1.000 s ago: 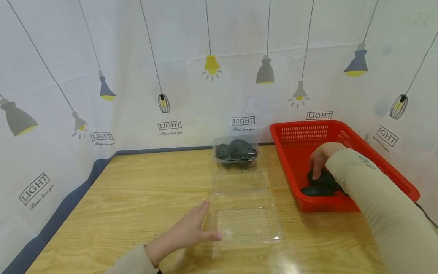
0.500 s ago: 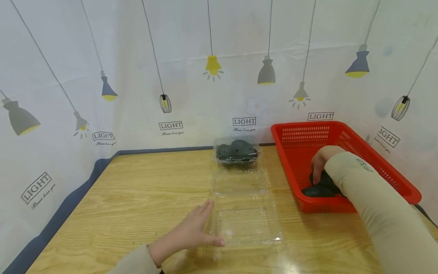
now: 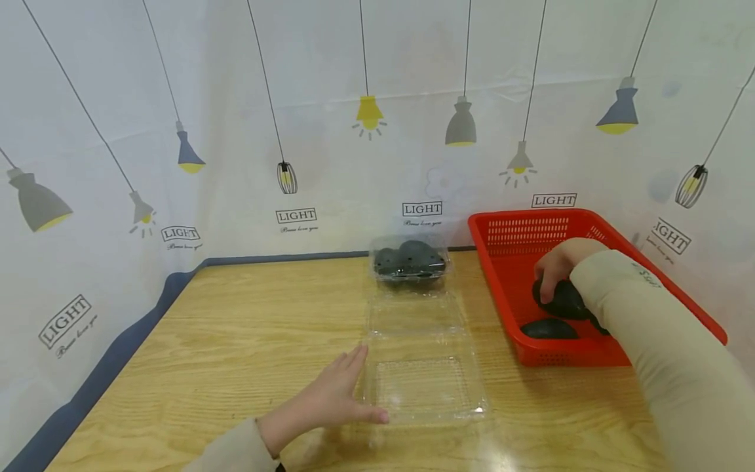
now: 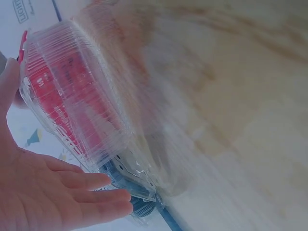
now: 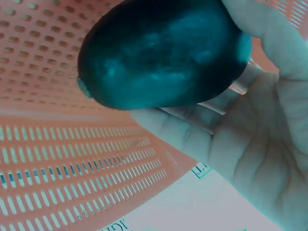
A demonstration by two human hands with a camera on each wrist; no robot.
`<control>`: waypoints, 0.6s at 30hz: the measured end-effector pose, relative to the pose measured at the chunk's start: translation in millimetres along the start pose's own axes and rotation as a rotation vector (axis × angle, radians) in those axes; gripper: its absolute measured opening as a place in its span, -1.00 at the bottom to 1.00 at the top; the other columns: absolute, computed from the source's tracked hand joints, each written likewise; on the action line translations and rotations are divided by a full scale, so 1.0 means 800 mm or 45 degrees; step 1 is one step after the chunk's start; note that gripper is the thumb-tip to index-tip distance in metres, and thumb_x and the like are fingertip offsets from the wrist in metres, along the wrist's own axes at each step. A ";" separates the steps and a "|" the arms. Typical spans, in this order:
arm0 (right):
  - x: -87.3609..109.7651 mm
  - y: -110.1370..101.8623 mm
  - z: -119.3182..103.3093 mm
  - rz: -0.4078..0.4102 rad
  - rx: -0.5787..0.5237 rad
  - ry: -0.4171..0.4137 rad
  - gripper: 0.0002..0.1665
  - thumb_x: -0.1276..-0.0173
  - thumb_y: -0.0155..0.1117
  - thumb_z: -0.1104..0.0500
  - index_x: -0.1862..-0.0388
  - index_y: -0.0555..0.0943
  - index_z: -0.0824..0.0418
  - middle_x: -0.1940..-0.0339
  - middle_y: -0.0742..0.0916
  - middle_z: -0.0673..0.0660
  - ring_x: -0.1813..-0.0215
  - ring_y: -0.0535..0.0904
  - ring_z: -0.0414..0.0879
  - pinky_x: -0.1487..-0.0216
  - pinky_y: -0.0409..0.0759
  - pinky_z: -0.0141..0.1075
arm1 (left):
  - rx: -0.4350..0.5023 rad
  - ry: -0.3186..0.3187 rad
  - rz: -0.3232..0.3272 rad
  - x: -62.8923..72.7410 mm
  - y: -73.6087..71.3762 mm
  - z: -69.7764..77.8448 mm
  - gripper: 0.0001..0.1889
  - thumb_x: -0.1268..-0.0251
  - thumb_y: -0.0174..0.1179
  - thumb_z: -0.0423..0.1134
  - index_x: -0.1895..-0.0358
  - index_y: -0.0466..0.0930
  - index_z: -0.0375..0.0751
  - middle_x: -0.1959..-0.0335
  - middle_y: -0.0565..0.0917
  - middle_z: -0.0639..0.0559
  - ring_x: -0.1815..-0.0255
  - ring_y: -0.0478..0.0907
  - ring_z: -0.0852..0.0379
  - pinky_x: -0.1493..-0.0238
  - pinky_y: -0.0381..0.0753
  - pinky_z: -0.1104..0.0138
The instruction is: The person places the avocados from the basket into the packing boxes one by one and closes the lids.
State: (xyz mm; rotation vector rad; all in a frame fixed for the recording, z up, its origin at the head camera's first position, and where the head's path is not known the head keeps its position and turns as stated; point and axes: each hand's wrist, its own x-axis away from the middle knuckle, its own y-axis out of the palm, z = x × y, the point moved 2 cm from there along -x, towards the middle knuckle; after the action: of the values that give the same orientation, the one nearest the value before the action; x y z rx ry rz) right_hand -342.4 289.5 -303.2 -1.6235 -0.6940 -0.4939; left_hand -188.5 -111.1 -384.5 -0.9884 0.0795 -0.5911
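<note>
In the head view my right hand (image 3: 557, 265) is inside the red plastic basket (image 3: 519, 354), gripping a dark green avocado (image 3: 565, 305). The right wrist view shows the avocado (image 5: 163, 57) between thumb and curled fingers, its stem end facing left. Another avocado (image 3: 550, 329) lies on the basket floor near the front, and part of one more shows beside the sleeve. My left hand (image 3: 330, 400), fingers straight and thumb spread, is at the left edge of an opened clear plastic clamshell box (image 3: 421, 387); whether it touches the box I cannot tell.
Behind the opened box stands a closed clear clamshell (image 3: 407, 272) with several avocados inside. The wooden table (image 3: 253, 328) ends at a white lamp-print curtain (image 3: 330, 144) at the back and sides. The basket stands at the right, close to the curtain.
My right hand has lifted the avocado slightly off the basket floor, uncovering more of the one in front. My left hand has shifted very slightly right and stays by the box.
</note>
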 end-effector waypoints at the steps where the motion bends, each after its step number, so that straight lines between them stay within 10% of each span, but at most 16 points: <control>1: 0.001 -0.003 0.000 -0.013 -0.012 -0.031 -0.13 0.07 0.42 -0.08 -0.19 0.36 0.27 0.02 0.49 0.27 0.03 0.34 0.17 0.06 0.47 0.00 | -0.001 0.001 0.001 0.000 0.000 0.000 0.14 0.05 0.23 0.26 -0.43 -0.19 -0.34 -0.44 -0.08 -0.27 -0.38 -0.09 -0.38 -0.26 0.03 -0.20; 18: 0.050 -0.048 -0.045 0.093 -0.180 -0.340 -0.26 -0.21 0.24 -0.02 -0.17 0.17 0.36 -0.03 0.43 0.34 0.09 0.52 0.07 0.19 0.62 -0.08 | 0.012 -0.004 -0.003 -0.001 0.001 0.004 0.11 -0.03 0.19 0.25 -0.42 -0.21 -0.39 -0.43 -0.07 -0.31 -0.39 -0.09 -0.35 -0.31 0.00 -0.13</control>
State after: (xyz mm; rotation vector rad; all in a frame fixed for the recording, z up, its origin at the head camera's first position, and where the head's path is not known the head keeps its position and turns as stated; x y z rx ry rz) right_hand -337.3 263.3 -242.6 -1.8618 -0.8083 -0.2795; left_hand -187.8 -108.4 -383.3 -0.9801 0.0726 -0.5918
